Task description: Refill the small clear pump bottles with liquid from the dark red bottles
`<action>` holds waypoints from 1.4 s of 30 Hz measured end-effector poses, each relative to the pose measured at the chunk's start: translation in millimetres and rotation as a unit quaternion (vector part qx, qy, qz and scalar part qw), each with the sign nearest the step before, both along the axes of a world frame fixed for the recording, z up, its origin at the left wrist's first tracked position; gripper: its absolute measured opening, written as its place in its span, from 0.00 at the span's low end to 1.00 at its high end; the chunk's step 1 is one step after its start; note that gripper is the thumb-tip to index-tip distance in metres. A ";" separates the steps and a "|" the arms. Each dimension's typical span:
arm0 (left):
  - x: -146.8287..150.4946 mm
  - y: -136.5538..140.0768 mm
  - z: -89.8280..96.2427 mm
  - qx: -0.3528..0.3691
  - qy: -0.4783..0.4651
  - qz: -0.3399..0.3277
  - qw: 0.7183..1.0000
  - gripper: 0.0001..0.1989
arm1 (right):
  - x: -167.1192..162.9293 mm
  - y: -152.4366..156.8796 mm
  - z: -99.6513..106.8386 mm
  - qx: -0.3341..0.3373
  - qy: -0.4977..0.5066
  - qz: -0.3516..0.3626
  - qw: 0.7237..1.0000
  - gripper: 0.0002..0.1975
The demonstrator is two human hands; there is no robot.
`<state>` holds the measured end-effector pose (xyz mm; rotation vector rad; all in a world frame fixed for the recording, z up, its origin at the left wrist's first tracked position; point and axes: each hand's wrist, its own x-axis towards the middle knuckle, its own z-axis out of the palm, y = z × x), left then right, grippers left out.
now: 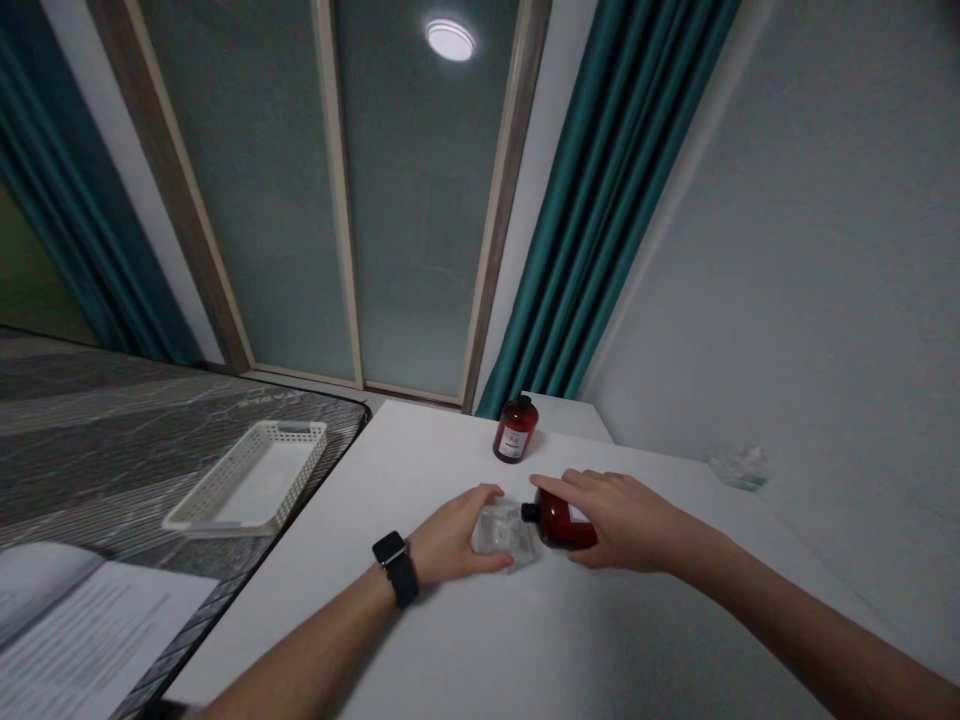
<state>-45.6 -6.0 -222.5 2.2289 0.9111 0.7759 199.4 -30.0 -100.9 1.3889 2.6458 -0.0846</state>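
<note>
My right hand [611, 520] is wrapped round a dark red-brown bottle [559, 522] with a black neck or cap, tipped onto its side so the neck points left. That neck meets the edge of a clear, see-through container [501, 530]; whether it touches is hard to make out. Around the clear container's left side curl the fingers and thumb of my left hand [457, 538], which has a black watch on its wrist. A second red-brown bottle [516, 430], with a black cap and white label, stands upright farther back.
All this is on a white table [420, 450]. To the left, on a dark grey patterned surface, sit a white plastic basket [259, 425] and an open book [112, 630]. Crumpled clear plastic [741, 468] lies by the right wall. Teal curtains and sliding glass doors stand behind.
</note>
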 end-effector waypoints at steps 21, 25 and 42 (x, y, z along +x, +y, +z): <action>-0.6 -1.8 4.1 -0.004 -0.007 0.000 1.000 0.34 | -0.8 0.5 1.5 0.009 -0.016 0.003 1.000 0.41; -0.5 -2.2 5.0 -0.005 -0.005 0.002 1.000 0.34 | -1.9 0.3 2.0 0.008 -0.018 0.001 1.000 0.42; -0.4 -1.9 4.6 -0.007 -0.005 0.003 1.000 0.34 | -3.3 -0.5 4.7 0.009 -0.022 0.006 1.000 0.41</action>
